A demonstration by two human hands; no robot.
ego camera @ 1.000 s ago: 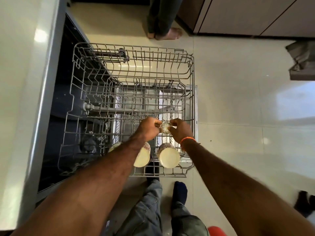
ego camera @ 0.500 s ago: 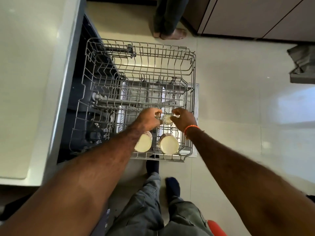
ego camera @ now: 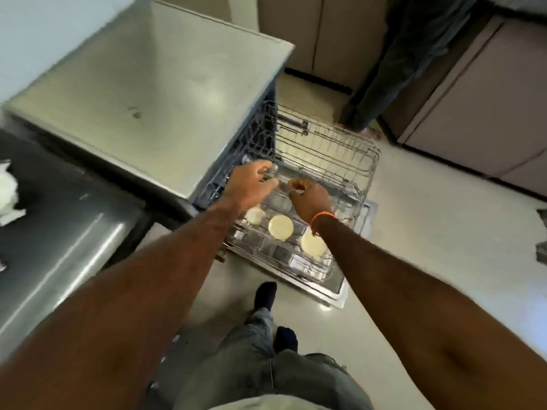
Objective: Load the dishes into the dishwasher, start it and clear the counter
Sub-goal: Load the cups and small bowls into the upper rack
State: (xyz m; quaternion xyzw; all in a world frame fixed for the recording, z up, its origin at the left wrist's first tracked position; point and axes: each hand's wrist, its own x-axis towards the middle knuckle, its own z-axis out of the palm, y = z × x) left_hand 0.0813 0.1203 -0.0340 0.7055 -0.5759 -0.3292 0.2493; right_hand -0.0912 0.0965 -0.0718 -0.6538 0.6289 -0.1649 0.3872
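The grey wire dishwasher rack [ego camera: 367, 173] is pulled out over the open dishwasher door [ego camera: 337, 291]. Three cream cups stand upside down in its near part: one at the left [ego camera: 255, 216], one in the middle [ego camera: 280, 227], and one at the right [ego camera: 313, 244]. My left hand [ego camera: 253, 184] hovers over the rack's left side with its fingers spread and relaxed. My right hand [ego camera: 309, 196], with an orange band at the wrist, is close beside it with curled fingers. Blur hides whether those fingers pinch anything.
The dishwasher's flat grey top [ego camera: 148, 99] lies at the upper left, a steel counter [ego camera: 59, 232] at the left with a white object [ego camera: 6, 190] on it. Another person [ego camera: 399, 69] stands beyond the rack beside brown cabinets [ego camera: 473, 99]. My legs [ego camera: 266, 350] stand before the door.
My head has turned and pulled back, so the dishwasher top and steel counter now show. The small glass held between both hands is no longer visible, and the hands have parted slightly.
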